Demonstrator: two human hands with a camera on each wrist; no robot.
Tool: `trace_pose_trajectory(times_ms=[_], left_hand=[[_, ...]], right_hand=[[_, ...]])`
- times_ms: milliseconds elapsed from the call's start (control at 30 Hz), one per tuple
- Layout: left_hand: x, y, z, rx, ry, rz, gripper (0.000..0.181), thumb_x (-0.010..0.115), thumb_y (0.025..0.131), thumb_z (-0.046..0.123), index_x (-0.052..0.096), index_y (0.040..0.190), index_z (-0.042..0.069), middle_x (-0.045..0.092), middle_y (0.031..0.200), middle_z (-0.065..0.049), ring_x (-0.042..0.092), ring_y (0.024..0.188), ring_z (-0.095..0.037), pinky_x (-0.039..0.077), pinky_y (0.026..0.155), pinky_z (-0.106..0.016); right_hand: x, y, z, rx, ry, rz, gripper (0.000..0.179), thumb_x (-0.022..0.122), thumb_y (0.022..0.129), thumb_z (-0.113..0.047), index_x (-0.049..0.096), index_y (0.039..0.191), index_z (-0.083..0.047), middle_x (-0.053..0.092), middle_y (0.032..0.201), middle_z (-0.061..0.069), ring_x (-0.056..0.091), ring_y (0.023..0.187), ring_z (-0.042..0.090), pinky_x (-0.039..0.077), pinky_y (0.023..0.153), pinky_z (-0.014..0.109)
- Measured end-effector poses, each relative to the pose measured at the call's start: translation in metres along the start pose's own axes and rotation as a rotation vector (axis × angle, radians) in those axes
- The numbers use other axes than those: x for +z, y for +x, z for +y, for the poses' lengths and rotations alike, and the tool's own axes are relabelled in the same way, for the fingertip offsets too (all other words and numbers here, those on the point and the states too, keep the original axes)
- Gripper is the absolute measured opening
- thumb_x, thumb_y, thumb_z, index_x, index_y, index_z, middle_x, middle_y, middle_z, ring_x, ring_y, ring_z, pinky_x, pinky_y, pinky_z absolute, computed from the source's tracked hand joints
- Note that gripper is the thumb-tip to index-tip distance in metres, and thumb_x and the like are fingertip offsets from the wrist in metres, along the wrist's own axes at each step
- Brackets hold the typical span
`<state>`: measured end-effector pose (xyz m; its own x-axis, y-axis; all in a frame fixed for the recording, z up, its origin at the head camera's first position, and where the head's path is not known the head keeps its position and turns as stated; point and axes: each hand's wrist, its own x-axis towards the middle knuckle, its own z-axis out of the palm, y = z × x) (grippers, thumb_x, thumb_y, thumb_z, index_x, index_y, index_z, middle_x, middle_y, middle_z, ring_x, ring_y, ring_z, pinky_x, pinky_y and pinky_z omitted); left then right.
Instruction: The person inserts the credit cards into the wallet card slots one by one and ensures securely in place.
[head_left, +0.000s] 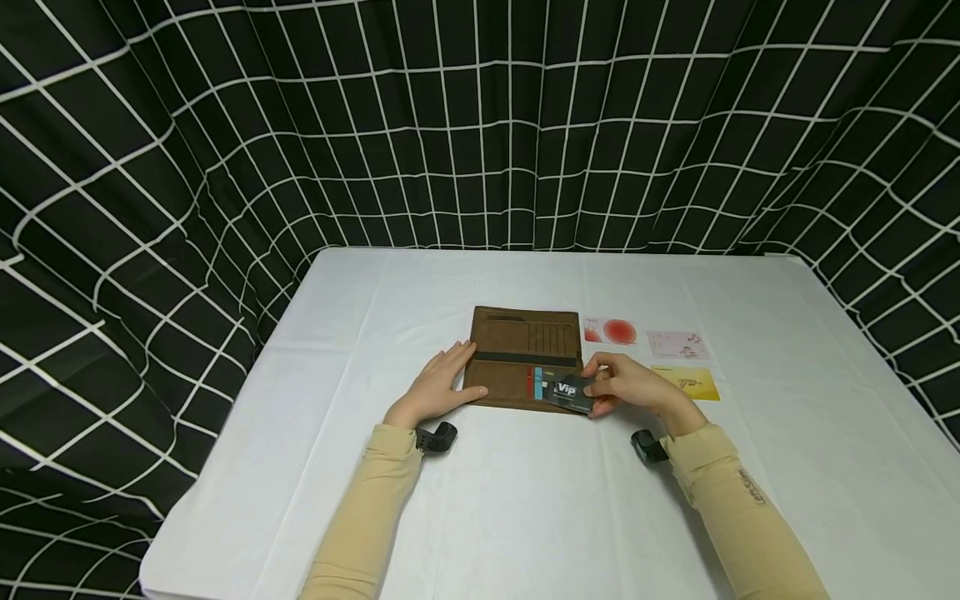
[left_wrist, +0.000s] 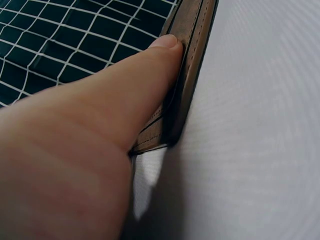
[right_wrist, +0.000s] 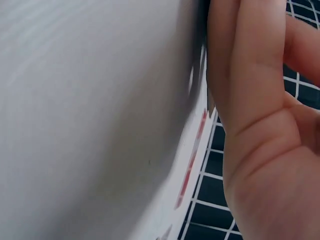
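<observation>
A brown wallet (head_left: 501, 335) lies unfolded on the white table, with a dark band across its middle. My left hand (head_left: 435, 387) rests on its left edge, fingers spread; in the left wrist view the thumb (left_wrist: 155, 65) presses on the wallet's stitched edge. Between thumb and fingers, my right hand (head_left: 626, 385) pinches a black card (head_left: 567, 392) marked "Vip" at the lower right of the wallet. To the left of that card, strips of a blue card (head_left: 537, 383) and a red card (head_left: 529, 382) show in the lower half. The right wrist view hides the black card.
Right of the wallet lie a white card with a red circle (head_left: 619, 332), a pale pink card (head_left: 677, 344) and a yellow card (head_left: 693, 382), the last beside my right wrist. The white table (head_left: 540, 500) is bordered by black curtains with white grid lines (head_left: 480, 125).
</observation>
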<state>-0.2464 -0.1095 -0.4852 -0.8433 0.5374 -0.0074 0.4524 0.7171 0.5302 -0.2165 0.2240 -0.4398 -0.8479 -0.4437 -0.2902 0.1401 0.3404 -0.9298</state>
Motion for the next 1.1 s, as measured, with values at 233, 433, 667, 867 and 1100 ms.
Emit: trace_pose_trajectory(times_ms=[233,433,667,867,1100], left_hand=[[0.000,0.000,0.000,0.007,-0.002,0.006,0.085,0.051,0.087,0.059,0.017,0.149,0.012,0.013,0.153,-0.003,0.007,0.139,-0.013,0.001,0.111,-0.029],[-0.001,0.000,0.000,0.018,-0.003,0.011,0.085,0.051,0.087,0.058,0.017,0.149,0.012,0.015,0.153,-0.005,0.008,0.139,-0.014,0.002,0.111,-0.030],[0.000,0.000,0.000,0.008,-0.006,0.011,0.085,0.051,0.087,0.059,0.016,0.149,0.013,0.014,0.153,-0.002,0.007,0.139,-0.012,0.001,0.111,-0.029],[0.000,-0.001,0.001,0.003,-0.002,0.001,0.085,0.050,0.087,0.059,0.016,0.149,0.013,0.013,0.153,-0.003,0.006,0.139,-0.013,0.000,0.111,-0.029],[0.000,0.000,0.000,0.004,-0.001,0.003,0.084,0.051,0.087,0.058,0.017,0.149,0.013,0.013,0.153,-0.003,0.007,0.139,-0.013,0.000,0.111,-0.028]], right_hand=[[0.001,0.003,-0.004,-0.009,-0.039,0.021,0.027,0.055,0.087,0.005,0.044,0.109,0.014,0.055,0.067,0.017,0.064,0.058,0.030,0.056,0.059,0.039],[0.003,0.008,-0.004,-0.019,-0.090,0.037,0.028,0.056,0.088,0.004,0.043,0.111,0.014,0.053,0.067,0.016,0.061,0.055,0.026,0.055,0.054,0.036],[0.008,0.013,-0.006,-0.022,-0.102,0.049,0.029,0.057,0.088,0.002,0.042,0.110,0.013,0.053,0.066,0.013,0.061,0.054,0.023,0.055,0.055,0.034],[0.009,0.017,-0.007,-0.022,-0.099,0.046,0.028,0.059,0.087,0.001,0.043,0.107,0.014,0.055,0.067,0.012,0.062,0.055,0.020,0.055,0.056,0.031],[0.012,0.020,-0.010,-0.025,-0.112,0.084,0.023,0.061,0.085,0.005,0.049,0.102,0.014,0.055,0.065,0.013,0.062,0.054,0.022,0.055,0.054,0.030]])
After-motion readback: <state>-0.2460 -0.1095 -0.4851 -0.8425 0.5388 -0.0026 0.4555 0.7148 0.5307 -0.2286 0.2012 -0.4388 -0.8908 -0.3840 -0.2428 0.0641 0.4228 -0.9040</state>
